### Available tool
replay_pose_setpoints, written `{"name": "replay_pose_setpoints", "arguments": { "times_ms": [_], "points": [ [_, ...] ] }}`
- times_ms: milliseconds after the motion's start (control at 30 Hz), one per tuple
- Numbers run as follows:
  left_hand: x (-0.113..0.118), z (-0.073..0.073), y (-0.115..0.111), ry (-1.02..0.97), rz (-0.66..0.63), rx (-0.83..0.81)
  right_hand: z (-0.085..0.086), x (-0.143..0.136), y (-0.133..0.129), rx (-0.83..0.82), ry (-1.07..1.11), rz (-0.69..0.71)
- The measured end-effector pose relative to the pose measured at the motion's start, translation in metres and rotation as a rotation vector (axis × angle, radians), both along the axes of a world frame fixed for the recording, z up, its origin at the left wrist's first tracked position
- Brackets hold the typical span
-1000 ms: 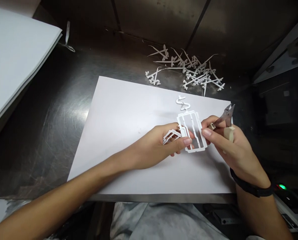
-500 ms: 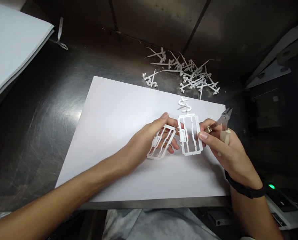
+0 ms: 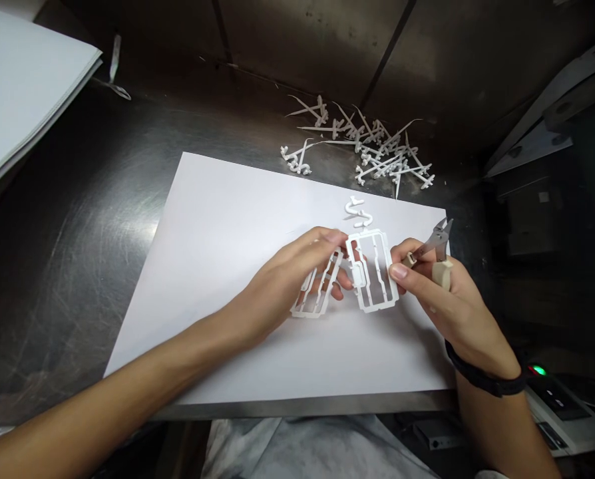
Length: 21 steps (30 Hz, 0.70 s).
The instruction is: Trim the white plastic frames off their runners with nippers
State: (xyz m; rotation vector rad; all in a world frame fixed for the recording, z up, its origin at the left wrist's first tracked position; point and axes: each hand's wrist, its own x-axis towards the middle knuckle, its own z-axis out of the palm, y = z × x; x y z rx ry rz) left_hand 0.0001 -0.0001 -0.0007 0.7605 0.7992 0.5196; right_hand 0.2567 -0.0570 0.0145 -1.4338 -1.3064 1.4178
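Observation:
Two white plastic moulded frames lie over a white paper sheet [image 3: 237, 226] on a steel bench. My left hand [image 3: 277, 286] grips the left frame [image 3: 313, 296], tilted, with fingers through its bars. The right frame [image 3: 374, 269] stands flatter, pinched at its right edge by the thumb and fingers of my right hand [image 3: 442, 299]. That same hand also holds small cutting pliers [image 3: 434, 243], jaws pointing up and right, with a cream handle. A small white S-shaped offcut [image 3: 358, 211] lies just beyond the right frame.
A heap of white plastic offcuts [image 3: 367, 150] lies at the back of the bench. A stack of white sheets [image 3: 22, 86] sits at the far left. A device with a green light [image 3: 538, 370] stands at the lower right. The bench edge runs below the paper.
The two frames have come apart: my left hand drew the left one down and to the left. My right hand kept the other frame and the pliers, shifting slightly left.

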Motion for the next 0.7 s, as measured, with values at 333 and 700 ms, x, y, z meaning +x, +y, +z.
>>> {"name": "replay_pose_setpoints", "arguments": {
  "times_ms": [333, 700],
  "points": [
    [0.005, -0.009, -0.003, -0.023, 0.151, -0.009, -0.005, -0.001, 0.003, 0.143, -0.232, -0.118],
    [0.014, -0.006, -0.010, -0.215, 0.035, -0.235, 0.000, -0.026, -0.001, 0.158, -0.161, 0.103]
  ]
}}
